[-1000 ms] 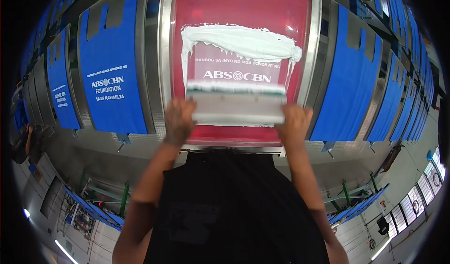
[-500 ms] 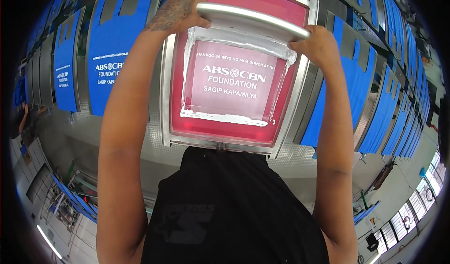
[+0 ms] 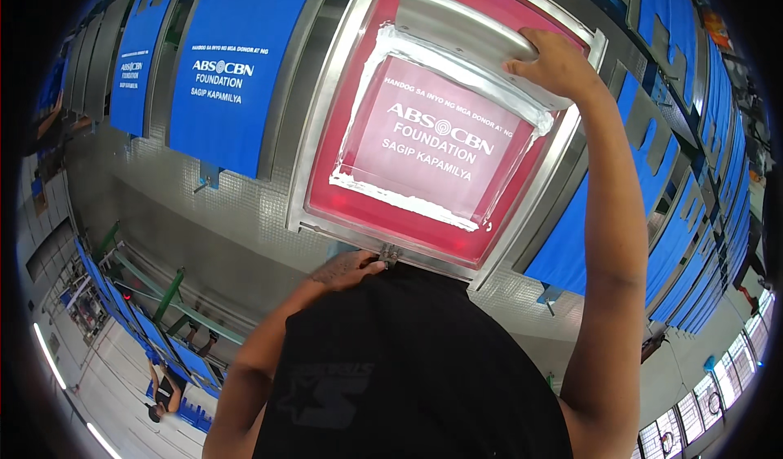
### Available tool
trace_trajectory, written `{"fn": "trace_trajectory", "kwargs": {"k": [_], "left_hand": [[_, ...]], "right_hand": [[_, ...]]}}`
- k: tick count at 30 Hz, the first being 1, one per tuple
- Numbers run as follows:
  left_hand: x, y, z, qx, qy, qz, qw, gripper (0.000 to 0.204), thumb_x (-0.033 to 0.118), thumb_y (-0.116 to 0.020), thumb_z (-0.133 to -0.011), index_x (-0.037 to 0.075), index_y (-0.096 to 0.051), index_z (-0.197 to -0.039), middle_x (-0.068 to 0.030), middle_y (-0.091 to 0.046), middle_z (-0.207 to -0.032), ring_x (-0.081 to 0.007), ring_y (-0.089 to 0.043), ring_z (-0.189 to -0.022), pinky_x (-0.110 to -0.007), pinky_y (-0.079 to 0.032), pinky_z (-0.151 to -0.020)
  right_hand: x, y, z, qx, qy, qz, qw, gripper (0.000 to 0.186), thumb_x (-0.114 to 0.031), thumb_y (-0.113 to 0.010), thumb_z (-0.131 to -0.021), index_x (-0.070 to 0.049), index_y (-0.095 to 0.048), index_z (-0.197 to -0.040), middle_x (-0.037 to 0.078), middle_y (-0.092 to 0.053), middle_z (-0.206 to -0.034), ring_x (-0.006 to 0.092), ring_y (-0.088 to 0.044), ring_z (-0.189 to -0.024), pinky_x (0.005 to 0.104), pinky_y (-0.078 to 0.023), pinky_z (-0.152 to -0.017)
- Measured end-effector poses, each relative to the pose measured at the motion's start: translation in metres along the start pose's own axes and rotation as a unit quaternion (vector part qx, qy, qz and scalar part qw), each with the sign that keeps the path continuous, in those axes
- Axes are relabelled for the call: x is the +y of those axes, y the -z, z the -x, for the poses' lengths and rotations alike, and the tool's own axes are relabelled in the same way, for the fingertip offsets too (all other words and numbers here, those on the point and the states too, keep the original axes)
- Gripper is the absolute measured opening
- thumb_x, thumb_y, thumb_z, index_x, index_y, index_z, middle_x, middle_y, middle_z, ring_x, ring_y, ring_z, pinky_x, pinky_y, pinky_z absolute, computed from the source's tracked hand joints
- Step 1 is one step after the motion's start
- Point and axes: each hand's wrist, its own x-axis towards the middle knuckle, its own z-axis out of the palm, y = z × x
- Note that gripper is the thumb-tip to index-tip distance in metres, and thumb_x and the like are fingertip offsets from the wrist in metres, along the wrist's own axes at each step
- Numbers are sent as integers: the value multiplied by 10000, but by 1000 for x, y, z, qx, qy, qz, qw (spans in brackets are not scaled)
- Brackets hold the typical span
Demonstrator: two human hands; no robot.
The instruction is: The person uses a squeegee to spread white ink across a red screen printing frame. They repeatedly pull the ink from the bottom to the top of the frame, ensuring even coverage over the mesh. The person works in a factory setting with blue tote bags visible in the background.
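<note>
A screen-printing frame (image 3: 333, 100) with a silver metal rim and red mesh (image 3: 506, 43) lies tilted before me. White ink (image 3: 408, 205) borders its pale lettered window, thickest along the far and near sides. On the far part of the mesh rests a wide metal squeegee (image 3: 457, 20). My right hand (image 3: 559, 66) is closed round the squeegee's right end; its left end is free. At the frame's near edge, by my black shirt, my left hand (image 3: 352, 270) has its fingers closed on a small metal fitting (image 3: 389, 255). My shirt partly hides the near edge.
Blue fabric pieces (image 3: 236, 76) with cut-out handles and white print lie on slanted boards on the left; more blue pieces (image 3: 571, 231) line the right. A metal-clad table surface (image 3: 269, 231) runs beneath. Another person (image 3: 167, 394) stands at the lower left.
My left hand has let go of the squeegee's left end and dropped to the frame's near edge. My right hand still holds the squeegee. The view has turned, so the frame looks tilted.
</note>
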Motion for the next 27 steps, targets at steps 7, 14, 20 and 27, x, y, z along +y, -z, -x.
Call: {"fn": "trace_trajectory", "kwargs": {"k": [7,14,20,27], "left_hand": [[-37,-46,-20,109,-119,205,965,440,455,-649,-957,29,-725,-884,-36,-672,-724,-109,-614,-684,-307,-495,-651],[-13,-40,14,127,-207,210,947,364,380,-689,-943,46,-732,-806,-21,-670,-638,-87,-610,-576,-277,-484,-572],[11,-34,31,174,-160,205,950,374,337,-678,-945,17,-699,-753,-37,-659,-615,-86,-622,-574,-275,-496,-572],[-10,-48,7,202,-163,187,947,376,308,-667,-949,21,-664,-706,-46,-642,-600,-102,-606,-561,-296,-477,-550]], "right_hand": [[-17,5,6,-41,-26,-21,999,550,-331,-780,-767,-11,-675,-1202,211,-694,-1127,351,-669,-1024,422,-511,-905],[-60,-1,42,52,-19,8,998,357,-239,-754,-780,-43,-710,-1075,219,-709,-884,390,-687,-850,447,-535,-815],[-90,-28,84,75,-50,13,996,284,-199,-730,-782,-81,-705,-1040,191,-716,-893,402,-681,-849,475,-532,-799],[-192,-124,216,62,-37,26,997,313,-22,-687,-674,-79,-669,-982,120,-697,-881,323,-674,-817,441,-531,-779]]}}
